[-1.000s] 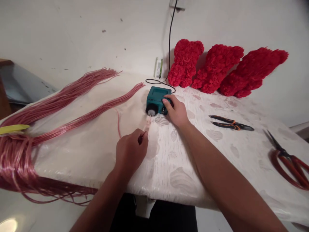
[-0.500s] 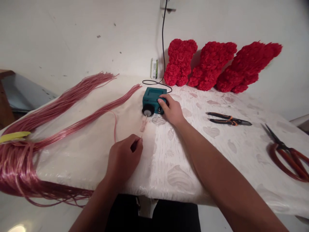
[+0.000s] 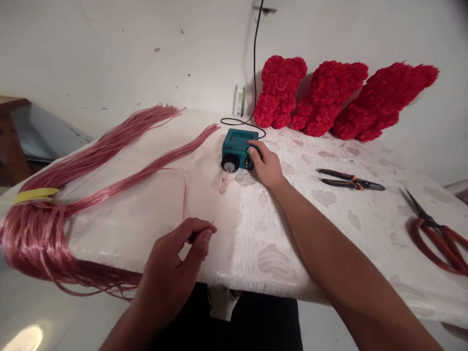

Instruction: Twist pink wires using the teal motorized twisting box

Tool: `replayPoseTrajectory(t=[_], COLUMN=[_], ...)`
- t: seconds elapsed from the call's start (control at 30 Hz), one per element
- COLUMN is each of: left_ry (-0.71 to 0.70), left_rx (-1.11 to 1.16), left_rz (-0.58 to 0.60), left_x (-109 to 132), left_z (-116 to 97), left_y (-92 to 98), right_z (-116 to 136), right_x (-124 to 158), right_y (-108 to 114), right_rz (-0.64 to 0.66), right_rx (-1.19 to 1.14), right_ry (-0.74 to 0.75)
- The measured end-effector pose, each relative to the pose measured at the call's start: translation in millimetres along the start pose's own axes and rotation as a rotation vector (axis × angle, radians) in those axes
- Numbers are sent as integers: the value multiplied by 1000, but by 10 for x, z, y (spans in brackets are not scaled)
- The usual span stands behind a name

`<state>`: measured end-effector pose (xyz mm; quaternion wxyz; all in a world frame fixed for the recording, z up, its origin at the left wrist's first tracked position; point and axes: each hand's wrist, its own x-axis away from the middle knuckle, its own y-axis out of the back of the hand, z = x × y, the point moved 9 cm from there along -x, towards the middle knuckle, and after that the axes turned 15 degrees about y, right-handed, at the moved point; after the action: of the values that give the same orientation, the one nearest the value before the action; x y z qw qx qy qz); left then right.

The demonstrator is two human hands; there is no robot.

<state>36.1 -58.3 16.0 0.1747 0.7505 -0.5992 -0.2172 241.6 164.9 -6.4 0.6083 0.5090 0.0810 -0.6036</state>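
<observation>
My left hand (image 3: 179,268) is closed in a pinch on the end of a thin pink cord (image 3: 185,195), whose tip pokes up between thumb and finger. The cord loops back to a pink cord bundle (image 3: 135,174) on the table. My right hand (image 3: 266,163) grips the right side of a small teal motor box (image 3: 239,140), its thumb by a green spot on the front. From the box's round black-rimmed head, a pin with a pale pink piece (image 3: 224,183) sticks out towards me, apart from my left hand.
A large pink cord hank (image 3: 36,231) with a yellow band (image 3: 36,195) hangs over the table's front left edge. Black-and-orange pliers (image 3: 351,181) and red-handled scissors (image 3: 435,234) lie right. Red flower-covered figures (image 3: 281,92) and a small white bottle (image 3: 239,101) stand by the wall. A black cable (image 3: 256,58) runs up.
My left hand has drawn back from the motor box towards the table's front edge and turned, still pinching the cord. The right hand stays on the box; a green spot now shows beside its thumb.
</observation>
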Motion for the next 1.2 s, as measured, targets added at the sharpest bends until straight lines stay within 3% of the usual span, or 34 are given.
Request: replayPoseTrajectory(t=[0.13, 0.3, 0.5, 0.6, 0.73, 0.83, 0.93, 1.03, 1.2], left_ry=[116, 150, 74, 43, 39, 53, 15, -28, -90], left_rx=[90, 153, 225, 322, 536, 736, 878, 931, 788], left_rz=[-22, -8, 15, 11, -70, -174, -166, -128, 8], left_x=[65, 108, 164, 218, 255, 276, 315, 359, 341], left_z=[10, 62, 60, 1, -3, 77, 89, 92, 227], left_y=[31, 71, 194, 316, 588, 827, 962, 1028, 979], right_z=[5, 116, 638, 1094, 1929, 2378, 2561, 2681, 2839], right_x=[14, 28, 6, 33, 366, 660, 808, 814, 746], right_y=[8, 126, 275, 92, -514, -717, -872, -953, -899], right_rz=[-9, -76, -164, -37, 524, 712, 780, 750, 616], right_rx=[24, 112, 152, 59, -268, -416, -426, -499, -740], right_ry=[19, 29, 121, 185, 347, 407, 410, 377, 109])
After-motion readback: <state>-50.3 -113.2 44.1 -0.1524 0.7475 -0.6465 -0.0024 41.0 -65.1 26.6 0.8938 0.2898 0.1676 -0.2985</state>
